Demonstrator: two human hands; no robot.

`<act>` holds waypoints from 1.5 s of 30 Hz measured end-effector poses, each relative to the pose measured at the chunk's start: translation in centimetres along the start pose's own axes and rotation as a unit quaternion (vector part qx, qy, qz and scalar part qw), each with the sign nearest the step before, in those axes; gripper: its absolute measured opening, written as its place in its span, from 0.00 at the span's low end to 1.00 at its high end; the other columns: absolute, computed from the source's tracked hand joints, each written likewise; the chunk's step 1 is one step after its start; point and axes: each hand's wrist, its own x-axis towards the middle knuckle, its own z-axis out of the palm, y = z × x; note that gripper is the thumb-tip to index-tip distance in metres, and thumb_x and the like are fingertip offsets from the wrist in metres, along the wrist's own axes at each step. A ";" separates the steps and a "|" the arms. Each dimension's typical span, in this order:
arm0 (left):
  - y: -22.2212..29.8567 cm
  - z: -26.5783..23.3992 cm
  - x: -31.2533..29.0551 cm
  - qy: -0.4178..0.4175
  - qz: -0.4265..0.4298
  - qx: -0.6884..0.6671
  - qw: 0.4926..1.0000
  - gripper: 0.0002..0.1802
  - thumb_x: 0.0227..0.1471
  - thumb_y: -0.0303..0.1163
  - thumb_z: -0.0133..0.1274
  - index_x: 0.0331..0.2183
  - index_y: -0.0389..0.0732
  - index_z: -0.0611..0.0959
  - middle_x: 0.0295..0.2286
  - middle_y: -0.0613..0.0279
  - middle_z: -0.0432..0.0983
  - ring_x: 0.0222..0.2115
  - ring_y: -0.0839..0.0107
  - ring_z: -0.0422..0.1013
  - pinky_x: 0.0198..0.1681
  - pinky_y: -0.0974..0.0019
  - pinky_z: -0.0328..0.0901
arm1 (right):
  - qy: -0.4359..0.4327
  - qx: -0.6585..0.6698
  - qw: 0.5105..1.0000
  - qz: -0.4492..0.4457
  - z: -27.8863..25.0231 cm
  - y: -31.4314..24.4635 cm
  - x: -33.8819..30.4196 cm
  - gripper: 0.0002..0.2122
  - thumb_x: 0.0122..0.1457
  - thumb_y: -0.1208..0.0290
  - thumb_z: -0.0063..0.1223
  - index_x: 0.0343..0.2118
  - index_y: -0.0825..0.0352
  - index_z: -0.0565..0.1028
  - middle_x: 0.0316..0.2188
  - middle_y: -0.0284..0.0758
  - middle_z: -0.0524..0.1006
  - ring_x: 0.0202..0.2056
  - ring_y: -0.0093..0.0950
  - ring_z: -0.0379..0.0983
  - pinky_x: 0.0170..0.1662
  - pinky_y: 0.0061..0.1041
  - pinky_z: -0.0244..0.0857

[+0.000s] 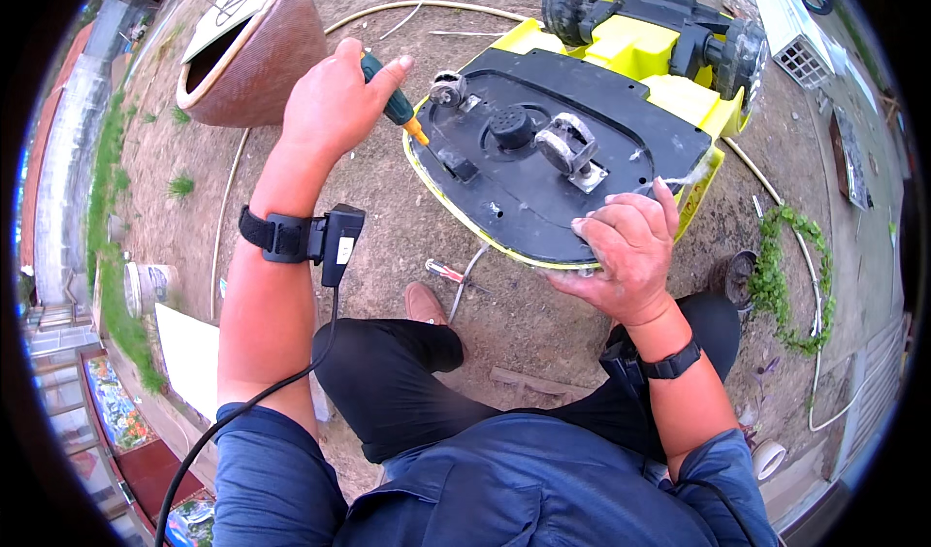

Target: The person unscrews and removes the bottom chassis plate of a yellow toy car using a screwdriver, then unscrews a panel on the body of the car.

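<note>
Left hand (335, 106) wrapped round green tool (398, 103), yellow tip angled at underside of toy car (543, 212), can't tell if touching. Right hand (630, 256) gripping near right edge. Toy car's belly-up just past knees, casters (567, 149) and chunky wheels (572, 12) showing. Red-and-clear screwdriver (444, 271) on dirt ground (383, 227) near shoe (425, 303).

This is an outdoor yard in daylight. Bare, trodden earth (393, 237) makes up the ground, with weed tufts (180, 186) sprouting from it and a grass strip (121, 329) along the left. A garden hose (417, 5), a large ribbed planter (267, 62) and a leafy vine (773, 280) lie or stand around.
</note>
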 end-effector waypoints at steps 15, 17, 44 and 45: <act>-2.2 -2.9 1.7 -0.229 0.070 -0.332 0.913 0.13 0.54 0.26 0.59 0.43 0.38 0.78 0.35 0.64 0.76 0.36 0.76 0.74 0.42 0.69 0.72 | -0.011 -0.013 1.000 0.008 -0.1 0.5 0.3 0.23 0.25 0.55 0.77 0.30 0.52 0.81 0.34 0.26 0.75 0.46 0.31 0.71 0.66 0.49 0.52; -2.9 -3.0 2.0 -0.255 0.091 -0.336 0.902 0.15 0.54 0.24 0.58 0.45 0.39 0.78 0.38 0.64 0.76 0.41 0.76 0.74 0.48 0.69 0.72 | -0.011 -0.010 1.000 0.006 0.0 0.4 0.4 0.24 0.24 0.56 0.77 0.30 0.52 0.81 0.33 0.25 0.75 0.45 0.31 0.71 0.66 0.49 0.52; -2.7 -1.0 0.2 -0.108 0.043 -0.304 0.945 0.22 0.55 0.37 0.64 0.48 0.38 0.78 0.31 0.64 0.75 0.31 0.76 0.73 0.37 0.69 0.72 | -0.077 -0.045 0.995 0.034 -0.8 -3.2 2.6 0.24 0.30 0.56 0.77 0.33 0.56 0.81 0.33 0.29 0.73 0.44 0.34 0.71 0.62 0.46 0.57; -3.4 -0.6 0.0 -0.093 0.043 -0.297 0.949 0.22 0.55 0.37 0.64 0.48 0.38 0.78 0.30 0.64 0.75 0.30 0.76 0.73 0.35 0.69 0.72 | -0.132 -0.055 0.989 0.034 -0.9 -4.6 3.7 0.23 0.32 0.55 0.76 0.33 0.58 0.81 0.33 0.30 0.73 0.43 0.34 0.71 0.58 0.43 0.59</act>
